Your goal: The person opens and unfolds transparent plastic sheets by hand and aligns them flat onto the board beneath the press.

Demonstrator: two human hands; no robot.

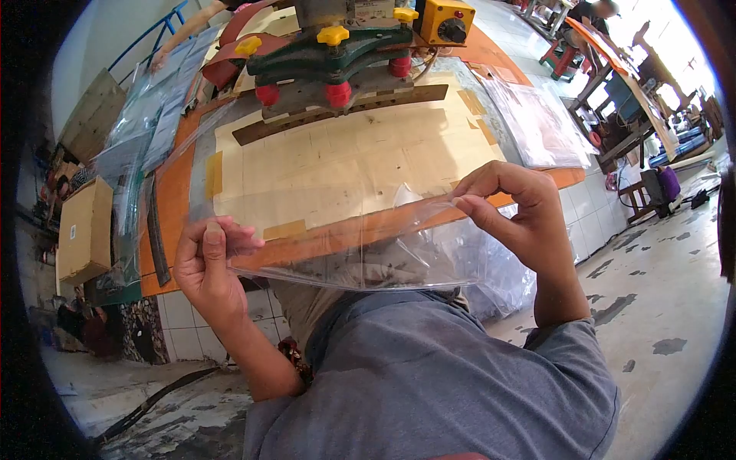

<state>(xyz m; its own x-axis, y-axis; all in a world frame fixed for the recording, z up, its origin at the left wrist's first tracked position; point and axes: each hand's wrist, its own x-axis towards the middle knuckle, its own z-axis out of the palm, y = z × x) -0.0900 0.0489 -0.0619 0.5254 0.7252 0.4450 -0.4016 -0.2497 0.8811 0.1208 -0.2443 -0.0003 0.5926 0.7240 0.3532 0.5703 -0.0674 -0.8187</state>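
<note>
A clear plastic sheet (330, 264) stretches between my two hands at the near edge of the work table. My left hand (211, 257) pinches its left end, thumb against the fingers. At the other end, my right hand (514, 207) grips a corner between thumb and forefinger. The sheet sags in the middle, over my lap. Just beyond it lies a cream board (337, 165) with tape along its edges. Above the board is a press head (337, 65) with yellow knobs, red feet and a long metal bar (345, 115).
Stacked clear plastic sheets (540, 126) lie at the right, more plastic sheets (138, 130) at the left. A yellow control box (447, 21) is beside the press. A cardboard box (84, 230) stands at the left. Another person's arm (188, 31) reaches in at the upper left.
</note>
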